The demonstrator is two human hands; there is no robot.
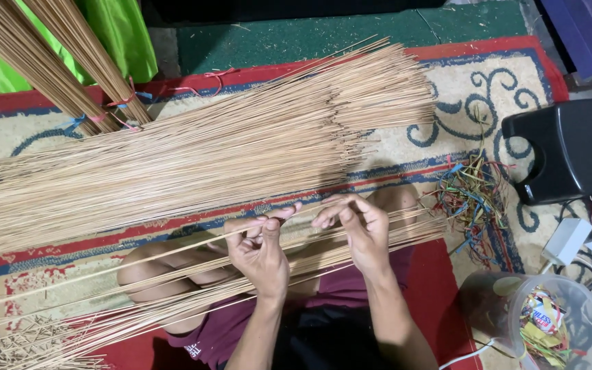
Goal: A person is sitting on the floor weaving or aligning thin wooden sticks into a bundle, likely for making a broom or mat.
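Observation:
My left hand [260,248] pinches a thin tan stick [173,252] between thumb and fingers, the stick running left across my lap. My right hand [358,226] has its fingers curled around the same stick a little further right. Below both hands a loose layer of sticks [138,312] lies over my crossed legs. A large pile of the same thin sticks [193,157] spreads across the patterned carpet [474,75] in front of me.
Two tied stick bundles [70,62] lean at the upper left beside green cloth [128,34]. A tangle of coloured ties [471,199] lies at the right. A black plastic stool [566,147], white adapters [570,240] and a clear jar [549,322] stand at the right.

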